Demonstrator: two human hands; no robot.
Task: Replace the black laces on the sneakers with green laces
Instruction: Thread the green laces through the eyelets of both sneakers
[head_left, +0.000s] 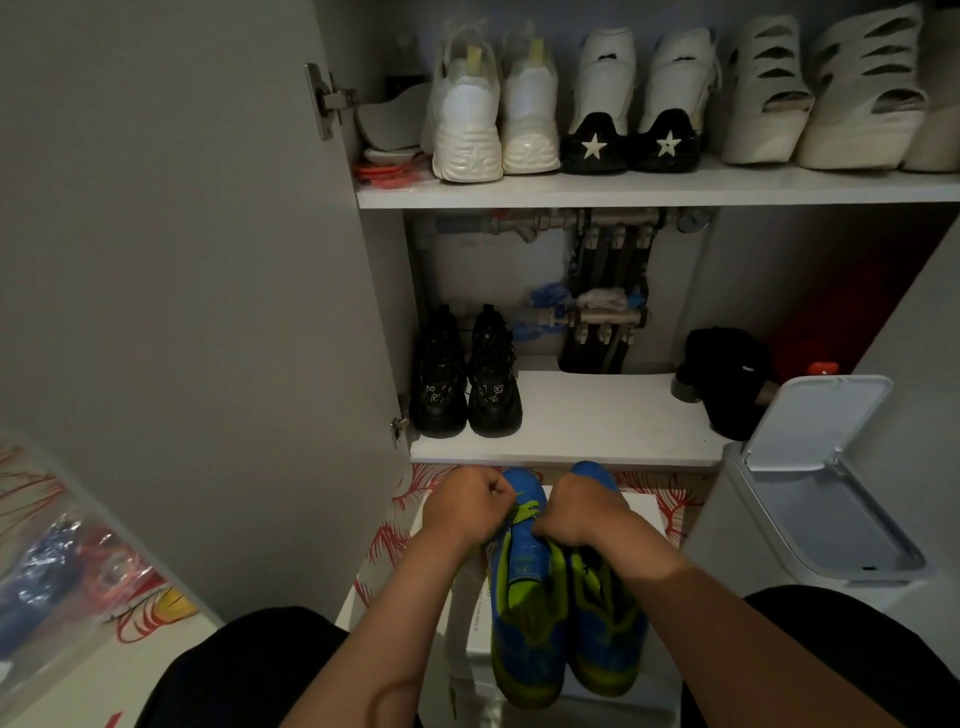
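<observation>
Two blue and lime-green sneakers stand side by side on a white box (644, 512) in front of me, toes pointing away. On the left sneaker (524, 587) a green lace (525, 506) crosses the front eyelets. My left hand (462, 501) is curled into a fist and pinches the lace at the shoe's left side. My right hand (579, 512) is curled over the gap between the shoes and grips the lace at the left shoe's right side. The right sneaker (605, 623) lies partly under my right forearm; its lacing looks dark.
An open cupboard faces me, its door (197, 260) swung out at left. Black boots (465, 379) and a black cap (727, 379) sit on the low shelf (597, 415). White shoes fill the upper shelf. A white bin (815, 499) with raised lid stands at right.
</observation>
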